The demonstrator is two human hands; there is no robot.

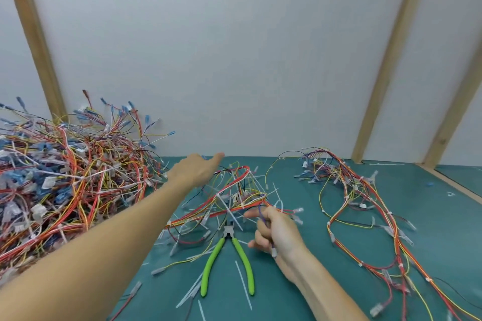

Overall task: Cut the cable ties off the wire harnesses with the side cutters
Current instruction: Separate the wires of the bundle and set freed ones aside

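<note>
side cutters (228, 260) lie flat on the green mat (300, 300) at lower centre of the frame, untouched. their green handles are spread and point toward the bottom edge; the steel nose points up-frame into the loose wire harness (234, 200) at centre. the tool's long axis therefore runs bottom to top of the frame, roughly in line with my forearms.

my right hand (276, 234) sits just right of the cutter nose, fingers curled around a few strands of that centre harness, a purple wire visible in the grip. my left hand (198, 171) is stretched far up-frame over the harness, fingers straight and holding nothing; whether the fingertips touch wire i cannot tell.

the right hand is clearly the nearer one to the cutters, with the right-hand handle just beside it. judgement: the coming move is to take up the tool, which means freeing the right hand from the wires or passing them to the left.

white cut cable ties (242, 284) are scattered around the tool. a large heap of harnesses (65, 177) fills the left of the frame; a further harness (365, 203) lies spread at right.
</note>
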